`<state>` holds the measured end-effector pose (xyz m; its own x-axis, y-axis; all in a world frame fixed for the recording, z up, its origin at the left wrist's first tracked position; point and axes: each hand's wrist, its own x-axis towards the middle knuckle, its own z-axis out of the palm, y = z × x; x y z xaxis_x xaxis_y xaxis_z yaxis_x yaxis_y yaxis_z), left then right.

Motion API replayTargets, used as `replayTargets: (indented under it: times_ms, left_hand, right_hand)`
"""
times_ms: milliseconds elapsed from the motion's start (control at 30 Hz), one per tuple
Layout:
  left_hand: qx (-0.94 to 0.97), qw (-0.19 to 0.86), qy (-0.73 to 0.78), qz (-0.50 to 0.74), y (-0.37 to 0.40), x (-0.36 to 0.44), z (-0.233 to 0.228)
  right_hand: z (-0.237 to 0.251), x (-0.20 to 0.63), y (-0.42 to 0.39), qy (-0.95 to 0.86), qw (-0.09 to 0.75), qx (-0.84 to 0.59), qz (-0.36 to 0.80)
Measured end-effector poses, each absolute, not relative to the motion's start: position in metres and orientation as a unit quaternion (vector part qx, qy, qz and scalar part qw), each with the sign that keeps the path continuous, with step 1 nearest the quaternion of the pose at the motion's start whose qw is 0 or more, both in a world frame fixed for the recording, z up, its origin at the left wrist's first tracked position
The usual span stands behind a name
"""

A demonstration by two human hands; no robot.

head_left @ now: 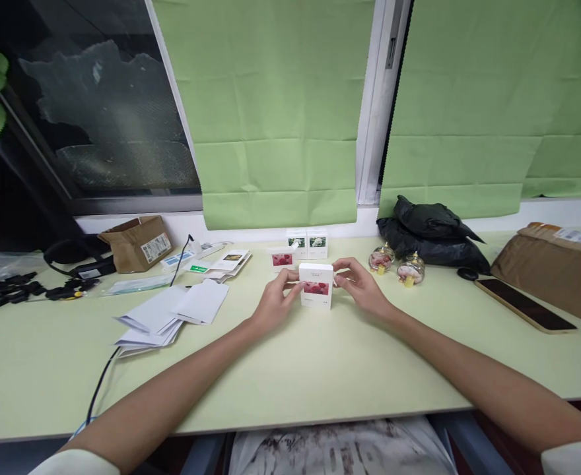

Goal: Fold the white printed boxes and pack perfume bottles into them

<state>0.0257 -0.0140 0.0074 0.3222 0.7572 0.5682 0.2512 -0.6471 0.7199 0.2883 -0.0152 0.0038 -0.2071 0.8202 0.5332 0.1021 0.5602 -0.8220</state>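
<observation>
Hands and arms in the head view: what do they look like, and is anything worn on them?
Both are bare: the left hand and right hand show no gloves, rings or watch. The forearms are uncovered up to white sleeve edges, the left sleeve and the right sleeve, at the bottom corners.

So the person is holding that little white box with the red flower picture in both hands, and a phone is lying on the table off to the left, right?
Not quite: the phone lies to the right, not the left, as the head view shows. The rest holds: the left hand and right hand both hold the small white box with the red flower picture, above the table.
</observation>
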Motion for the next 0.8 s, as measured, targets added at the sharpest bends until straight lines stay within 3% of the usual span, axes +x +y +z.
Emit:
replayTargets:
  times_ms: [300,600,700,800]
  left_hand:
    - [0.801,0.230,0.309,0.458,-0.014,0.024,0.012]
    - [0.830,0.014,0.285,0.479,-0.009,0.020,0.009]
    - [0.838,0.039,0.262,0.477,-0.008,0.016,0.013]
    - [0.834,0.131,0.234,0.482,-0.010,0.013,0.019]
  right_hand:
    - [0.012,0.289,-0.016,-0.753,0.522,-0.329,0.230]
    - [0.015,0.288,-0.027,-0.778,0.524,-0.335,0.090]
    - [0.017,0.288,-0.030,-0.783,0.515,-0.343,0.067]
    - [0.021,0.286,-0.032,-0.773,0.519,-0.355,0.088]
